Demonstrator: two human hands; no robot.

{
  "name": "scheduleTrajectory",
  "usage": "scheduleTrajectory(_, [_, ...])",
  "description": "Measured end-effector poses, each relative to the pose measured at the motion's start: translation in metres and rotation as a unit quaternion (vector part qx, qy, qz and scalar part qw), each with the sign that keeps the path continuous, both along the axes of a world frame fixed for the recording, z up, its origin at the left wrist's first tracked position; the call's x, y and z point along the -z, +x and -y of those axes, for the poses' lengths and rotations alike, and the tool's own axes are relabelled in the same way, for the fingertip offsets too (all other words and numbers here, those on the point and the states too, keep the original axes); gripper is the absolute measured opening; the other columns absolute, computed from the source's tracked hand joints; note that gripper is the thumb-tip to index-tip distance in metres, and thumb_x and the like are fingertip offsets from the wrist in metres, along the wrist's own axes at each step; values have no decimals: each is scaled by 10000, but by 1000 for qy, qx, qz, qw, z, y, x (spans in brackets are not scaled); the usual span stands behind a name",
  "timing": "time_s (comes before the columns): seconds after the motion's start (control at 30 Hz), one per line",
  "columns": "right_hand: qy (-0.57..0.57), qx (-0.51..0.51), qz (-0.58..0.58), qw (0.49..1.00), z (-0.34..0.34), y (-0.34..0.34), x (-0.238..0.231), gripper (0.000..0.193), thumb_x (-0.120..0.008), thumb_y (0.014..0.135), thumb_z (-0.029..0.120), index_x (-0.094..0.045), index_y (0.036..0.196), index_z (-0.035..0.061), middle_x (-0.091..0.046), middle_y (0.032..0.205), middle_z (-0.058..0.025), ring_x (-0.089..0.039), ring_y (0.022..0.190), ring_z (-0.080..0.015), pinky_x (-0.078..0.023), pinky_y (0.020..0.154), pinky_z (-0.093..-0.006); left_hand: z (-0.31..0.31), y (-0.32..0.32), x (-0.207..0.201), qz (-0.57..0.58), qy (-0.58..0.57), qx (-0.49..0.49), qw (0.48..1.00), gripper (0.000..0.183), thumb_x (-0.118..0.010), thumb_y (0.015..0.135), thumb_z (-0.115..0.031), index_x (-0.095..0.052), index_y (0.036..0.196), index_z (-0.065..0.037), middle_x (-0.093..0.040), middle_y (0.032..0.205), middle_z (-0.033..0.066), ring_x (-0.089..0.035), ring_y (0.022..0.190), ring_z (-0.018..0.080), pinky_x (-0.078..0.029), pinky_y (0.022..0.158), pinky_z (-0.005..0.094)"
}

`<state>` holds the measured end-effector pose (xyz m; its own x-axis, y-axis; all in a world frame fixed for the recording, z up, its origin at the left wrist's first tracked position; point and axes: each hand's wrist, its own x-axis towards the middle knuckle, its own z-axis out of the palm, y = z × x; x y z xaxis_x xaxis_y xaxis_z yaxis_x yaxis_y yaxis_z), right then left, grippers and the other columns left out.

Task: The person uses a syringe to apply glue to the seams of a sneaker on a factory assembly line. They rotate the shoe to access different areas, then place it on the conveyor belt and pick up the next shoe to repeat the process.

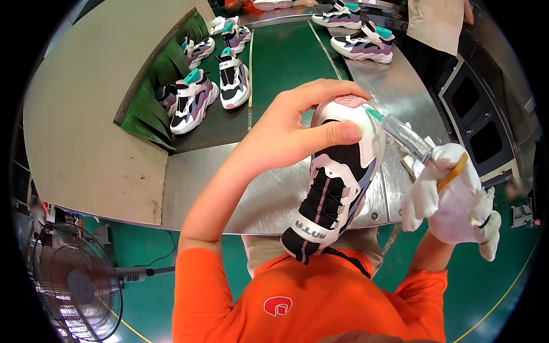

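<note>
Gripping the shoe (329, 191), the left hand (286, 128) is clamped over its toe, thumb on top; the shoe is held above the near edge of the steel table (266, 200), toe pointing away. The white-gloved right hand (454, 200) is clamped on a clear syringe (409, 140), green tip (374, 114) at the toe's side. Other shoes (234, 83) stand beyond.

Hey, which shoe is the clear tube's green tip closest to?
The shoe gripped in the bare left hand: its toe sits right by the green tip, while the other shoes are all farther away.
</note>
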<state>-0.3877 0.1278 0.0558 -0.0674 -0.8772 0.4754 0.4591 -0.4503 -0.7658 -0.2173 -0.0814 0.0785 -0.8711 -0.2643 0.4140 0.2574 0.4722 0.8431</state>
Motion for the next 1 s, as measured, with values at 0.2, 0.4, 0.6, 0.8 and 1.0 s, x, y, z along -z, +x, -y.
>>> scheduleTrajectory(0.2, [18,-9,-100,995,10,-18,-3,687,-735,701,422,-491,1149,-39,-568,651,-213,-573,457,-326,-472,417,-388,5,6,4,-3,16,-15,1000,478,-718,788,-196,-593,1212,-12,-618,1145,71,-570,1062,157,-440,941,301])
scheduleTrajectory(0.4, [9,38,-89,995,12,-5,-3,650,-522,878,475,-453,1154,-110,-561,644,-199,-584,464,-255,-463,485,-272,5,10,14,-15,57,-25,998,495,-704,821,-229,-567,1233,9,-620,1142,89,-584,1040,159,-456,913,291])
scheduleTrajectory(0.6, [50,12,-44,998,13,-12,25,650,-541,864,462,-453,1151,-114,-561,643,-203,-584,463,-259,-465,477,-278,8,16,38,-42,72,-57,995,544,-687,855,-332,-543,1258,4,-636,1122,89,-595,1022,162,-470,882,291])
scheduleTrajectory(0.8, [91,-14,4,996,17,-9,62,651,-559,850,450,-454,1148,-118,-562,643,-207,-584,461,-263,-466,470,-285,11,26,69,-76,120,-103,985,493,-703,865,-289,-566,1234,7,-625,1123,81,-591,1011,155,-470,888,285])
scheduleTrajectory(1.0, [114,-27,44,992,18,1,95,652,-578,836,438,-455,1145,-123,-562,642,-210,-584,460,-267,-468,462,-292,10,32,110,-92,192,-146,966,586,-669,877,-398,-536,1262,23,-608,1181,104,-566,1087,182,-418,962,306])
